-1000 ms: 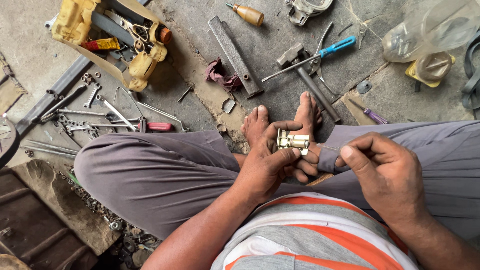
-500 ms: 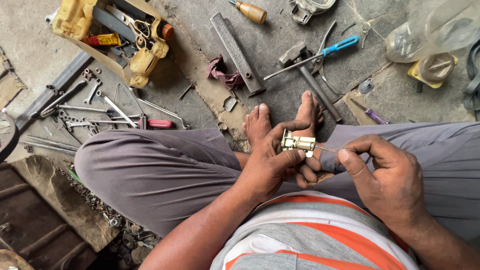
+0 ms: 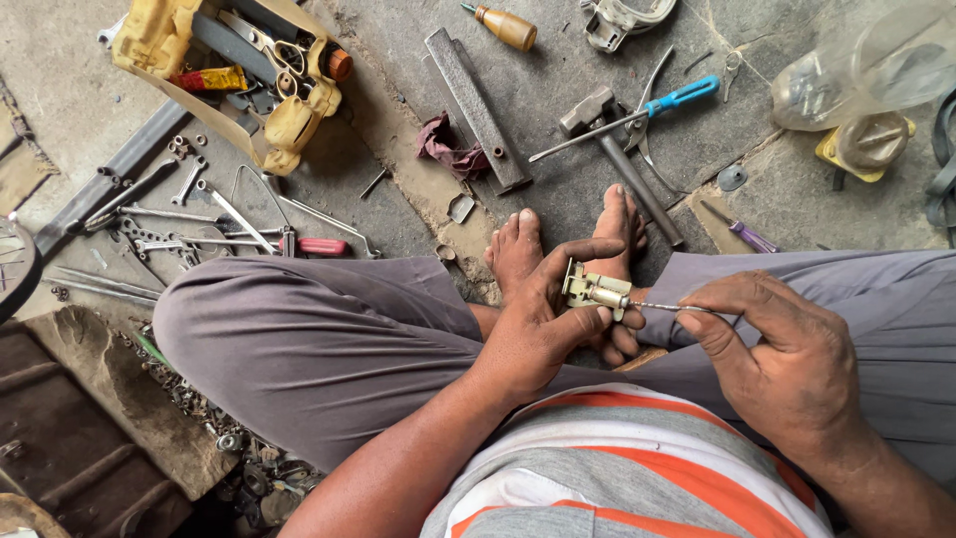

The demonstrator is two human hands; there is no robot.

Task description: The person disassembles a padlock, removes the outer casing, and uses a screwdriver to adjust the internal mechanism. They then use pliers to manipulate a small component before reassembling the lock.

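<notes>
Left hand (image 3: pixel 538 334) holds small brass lock part (image 3: pixel 595 291) tight, above feet. Right hand (image 3: pixel 787 364) pinches thin metal pick (image 3: pixel 665 307) — tip in part. Best: keep part still, push pick straight, go slow.

I see a rough grey concrete floor (image 3: pixel 558 110), cracked and stained, under flat daylight. Scattered on it lie a hammer (image 3: pixel 617 159), spanners (image 3: pixel 189 184), a yellow tool tray (image 3: pixel 159 35) and a maroon rag (image 3: pixel 448 149).

Brass-toned metal lock (image 3: pixel 594 291) — rough concrete floor (image 3: pixel 558 60)
</notes>
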